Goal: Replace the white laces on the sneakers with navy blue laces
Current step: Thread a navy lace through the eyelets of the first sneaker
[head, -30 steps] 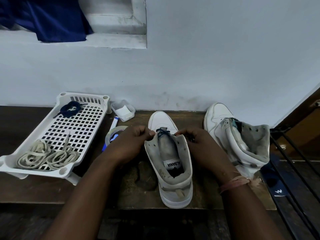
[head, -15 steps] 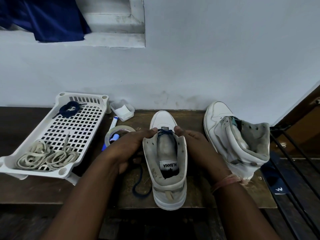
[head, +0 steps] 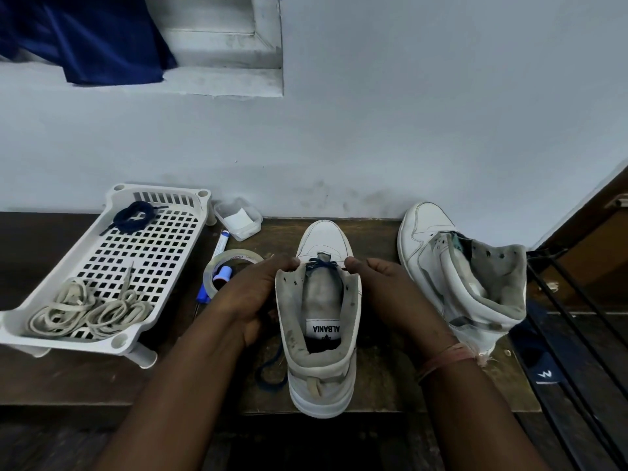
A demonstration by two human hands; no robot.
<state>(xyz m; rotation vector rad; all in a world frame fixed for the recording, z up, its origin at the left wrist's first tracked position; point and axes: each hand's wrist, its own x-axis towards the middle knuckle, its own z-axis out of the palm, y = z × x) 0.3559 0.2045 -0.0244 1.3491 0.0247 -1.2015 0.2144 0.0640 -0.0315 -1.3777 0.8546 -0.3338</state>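
A white high-top sneaker (head: 321, 338) stands toe-away in front of me, its tongue labelled ALBANIA. A navy lace (head: 321, 265) crosses its lowest eyelets, and a loose end (head: 272, 372) trails on the wood to the left. My left hand (head: 249, 297) pinches the lace at the left eyelet flap. My right hand (head: 380, 287) pinches it at the right flap. A second white sneaker (head: 458, 270), unlaced, leans at the right. In the white tray (head: 102, 263) lie a coiled navy lace (head: 132, 216) and the removed white laces (head: 88, 309).
A tape roll (head: 231, 266), a blue marker (head: 217, 263) and a small clear container (head: 238, 219) sit between tray and sneaker. The pale wall rises right behind. Black metal bars (head: 574, 321) run along the right. The wooden surface ends just below the sneaker's heel.
My hands slid from the top of the collar down to the lower eyelets and spread apart. The navy lace's loose end now trails out to the left of the sneaker.
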